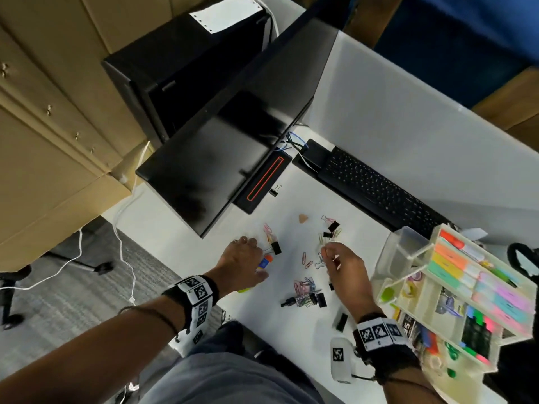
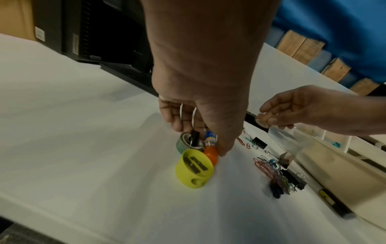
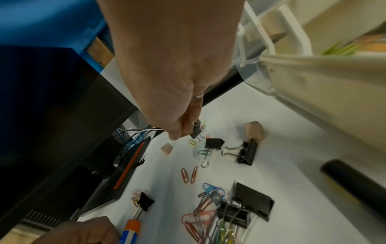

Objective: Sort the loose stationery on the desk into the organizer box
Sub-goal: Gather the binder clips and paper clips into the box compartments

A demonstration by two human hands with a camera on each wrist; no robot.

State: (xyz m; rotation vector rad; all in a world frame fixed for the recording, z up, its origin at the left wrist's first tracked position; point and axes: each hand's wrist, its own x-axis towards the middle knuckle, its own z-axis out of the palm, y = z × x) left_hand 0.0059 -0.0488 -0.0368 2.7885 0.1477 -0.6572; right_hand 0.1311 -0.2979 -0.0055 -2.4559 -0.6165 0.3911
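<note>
My left hand (image 1: 248, 253) reaches down over a cluster at the desk's left. The cluster is an orange-capped glue stick (image 2: 211, 151), a green tape roll (image 2: 183, 145) and a black binder clip (image 2: 195, 140). The thumb touches the glue stick's cap, and the fingers hang fairly straight behind the roll. A yellow sharpener (image 2: 194, 168) lies just in front. My right hand (image 1: 328, 253) hovers above scattered paper clips (image 1: 304, 285) and binder clips (image 1: 331, 230). It pinches a small pale round roll (image 2: 262, 122). The organizer box (image 1: 415, 253), partly filled, stands at the right.
A black monitor (image 1: 233, 135) and its base rise behind the left hand. A keyboard (image 1: 379, 191) lies at the back right. A tan wedge (image 1: 303, 218), a black marker (image 1: 341, 321) and a white bottle (image 1: 339, 360) lie on the desk. The desk's edge runs close under my left wrist.
</note>
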